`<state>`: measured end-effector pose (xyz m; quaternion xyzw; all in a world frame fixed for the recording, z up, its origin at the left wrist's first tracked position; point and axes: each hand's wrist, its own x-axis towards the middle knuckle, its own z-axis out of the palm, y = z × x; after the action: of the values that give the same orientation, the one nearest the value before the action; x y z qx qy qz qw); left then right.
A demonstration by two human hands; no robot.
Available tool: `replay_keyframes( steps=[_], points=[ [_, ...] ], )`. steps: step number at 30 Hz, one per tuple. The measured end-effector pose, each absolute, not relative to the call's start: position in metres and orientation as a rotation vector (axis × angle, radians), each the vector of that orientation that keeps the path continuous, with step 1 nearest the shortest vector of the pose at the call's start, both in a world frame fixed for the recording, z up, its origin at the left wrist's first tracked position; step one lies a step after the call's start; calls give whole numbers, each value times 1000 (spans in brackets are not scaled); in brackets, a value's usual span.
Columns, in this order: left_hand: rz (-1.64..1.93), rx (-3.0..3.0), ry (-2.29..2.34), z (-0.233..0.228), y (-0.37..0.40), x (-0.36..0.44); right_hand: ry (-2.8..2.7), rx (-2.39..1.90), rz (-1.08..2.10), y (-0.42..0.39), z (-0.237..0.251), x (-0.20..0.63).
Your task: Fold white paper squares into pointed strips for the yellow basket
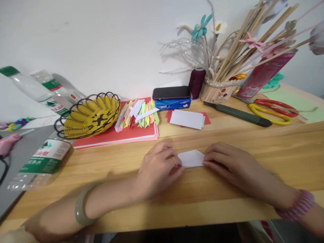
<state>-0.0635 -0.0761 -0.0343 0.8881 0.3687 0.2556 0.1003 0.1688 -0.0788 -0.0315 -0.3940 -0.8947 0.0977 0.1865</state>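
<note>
Both hands pin a small white folded paper flat near the bench's front edge, left hand and right hand pressing opposite ends to hold the crease. Farther back lie folded colored strips on red sheets.

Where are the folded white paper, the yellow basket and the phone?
folded white paper point(191, 158), head view, middle of the bare part between the hands.
yellow basket point(91, 116), head view, on its woven yellow bowl.
phone point(171, 92), head view, centre of its dark screen.
</note>
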Motion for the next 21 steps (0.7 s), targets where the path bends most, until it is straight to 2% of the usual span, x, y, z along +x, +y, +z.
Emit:
replay_keyframes(
  steps=[15, 21],
  points=[
    [676, 2283, 1195, -28, -74, -58, -2373, -1263, 596, -83, -29, 166],
    [643, 2281, 1183, -30, -73, -59, -2312, -1354, 582, -86, -29, 160]
  ],
)
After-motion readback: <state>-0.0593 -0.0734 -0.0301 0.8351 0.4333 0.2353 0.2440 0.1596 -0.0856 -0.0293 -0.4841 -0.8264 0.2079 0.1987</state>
